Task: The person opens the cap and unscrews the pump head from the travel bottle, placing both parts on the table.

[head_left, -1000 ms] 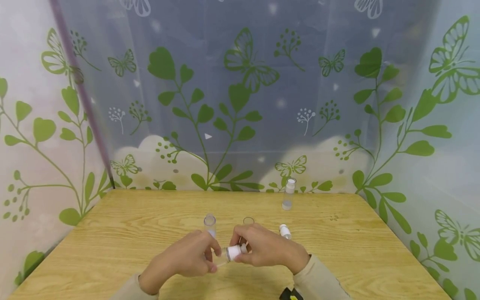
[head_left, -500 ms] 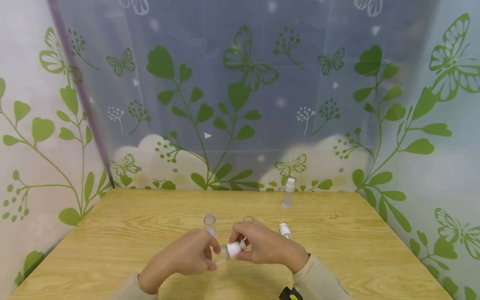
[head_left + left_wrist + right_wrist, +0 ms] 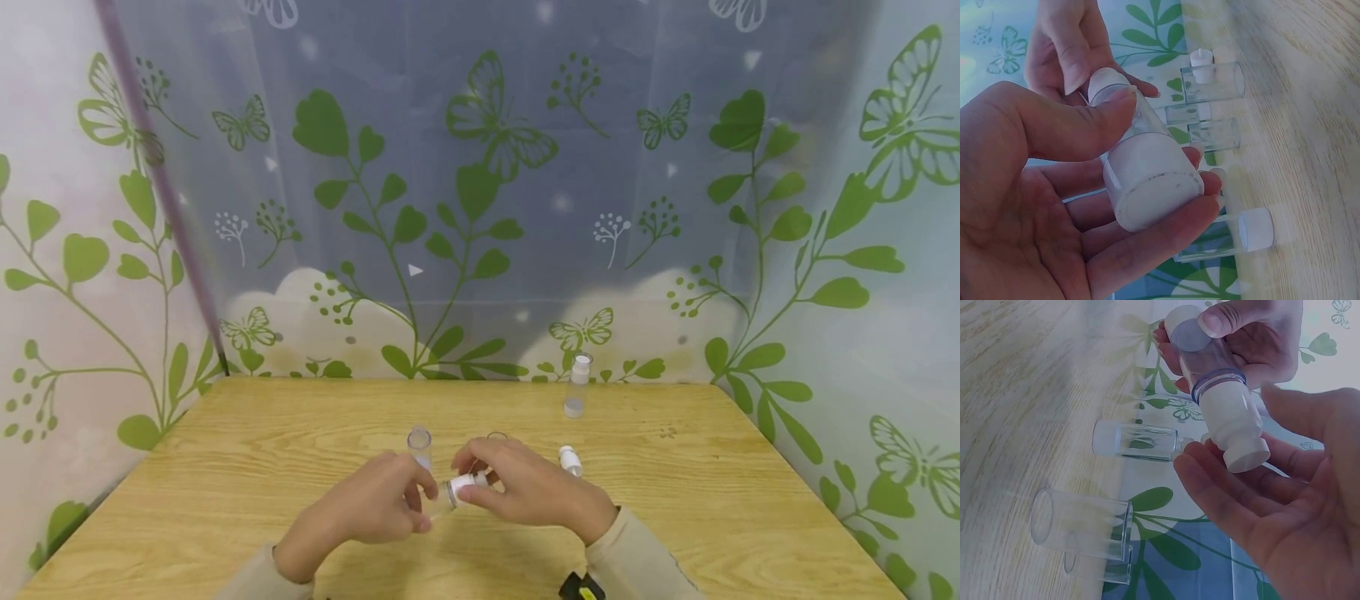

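Note:
My left hand [image 3: 378, 500] grips a small clear pump bottle [image 3: 1147, 169] by its white-bottomed end, thumb on one side and fingers wrapped beneath. The bottle tilts above the table, its white pump top [image 3: 1232, 412] pointing toward my right hand [image 3: 521, 483]. A clear collar rings the joint between the bottle and its pump. In the right wrist view, my right fingers [image 3: 1229, 487] lie loosely spread beside the pump top, and the thumb stands apart from them on the other side. Just behind my left hand stands a clear bottle [image 3: 420, 442].
A clear cylinder [image 3: 497, 436] shows partly behind my right hand. To the right is a loose white pump top [image 3: 570, 461]. Another clear bottle with a white top [image 3: 577, 387] stands near the table's back edge. A black and yellow object [image 3: 581, 586] lies by my right sleeve.
My right hand has loosened round the pump top, its fingers and thumb spreading apart, and shifted slightly up and left. My left hand keeps its grip on the bottle, raised a little.

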A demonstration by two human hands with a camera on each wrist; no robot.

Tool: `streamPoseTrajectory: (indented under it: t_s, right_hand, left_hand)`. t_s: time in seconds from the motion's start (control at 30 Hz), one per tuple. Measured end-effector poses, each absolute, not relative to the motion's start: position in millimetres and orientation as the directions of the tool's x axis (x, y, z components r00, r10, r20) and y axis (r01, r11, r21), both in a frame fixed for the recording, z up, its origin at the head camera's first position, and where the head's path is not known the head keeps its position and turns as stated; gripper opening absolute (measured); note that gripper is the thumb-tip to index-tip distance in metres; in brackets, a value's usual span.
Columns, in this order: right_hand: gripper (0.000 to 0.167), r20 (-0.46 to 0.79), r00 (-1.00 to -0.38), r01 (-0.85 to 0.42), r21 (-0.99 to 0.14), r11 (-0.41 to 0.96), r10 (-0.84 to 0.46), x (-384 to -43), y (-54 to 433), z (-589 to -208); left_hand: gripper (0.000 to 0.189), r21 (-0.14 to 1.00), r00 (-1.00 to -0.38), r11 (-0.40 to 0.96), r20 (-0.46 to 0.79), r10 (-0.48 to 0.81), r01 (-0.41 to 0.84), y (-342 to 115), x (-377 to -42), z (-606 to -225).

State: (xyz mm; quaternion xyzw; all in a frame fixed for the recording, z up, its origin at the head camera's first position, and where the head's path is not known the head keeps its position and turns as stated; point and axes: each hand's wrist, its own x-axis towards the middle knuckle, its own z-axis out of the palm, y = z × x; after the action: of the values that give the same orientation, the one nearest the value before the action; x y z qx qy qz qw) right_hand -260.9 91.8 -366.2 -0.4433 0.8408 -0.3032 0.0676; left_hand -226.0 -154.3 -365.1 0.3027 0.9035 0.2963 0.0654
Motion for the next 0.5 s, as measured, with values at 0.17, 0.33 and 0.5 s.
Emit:
streamPoseTrajectory:
  t_s: [0.17,0.33,0.5]
  right_hand:
    - [0.025,0.147,-0.599,-0.687,-0.598,0.412,-0.787,-262.1,91.7,-367.2]
    - [0.024,0.148,-0.574,-0.686,-0.624,0.374,-0.806,-263.5,90.7,-368.7]
    - [0.024,0.16,-0.568,-0.697,-0.614,0.369,-0.807,-263.8,90.2,-369.1]
  left_hand:
    - [0.023,0.575,-0.809,0.643,0.057,0.585,0.506,-154.3,-227.0,-365.3]
    - [0.023,0.587,-0.806,0.634,0.056,0.589,0.504,-154.5,-227.2,-365.2]
    - [0.023,0.592,-0.805,0.629,0.057,0.591,0.503,-154.7,-227.2,-365.5]
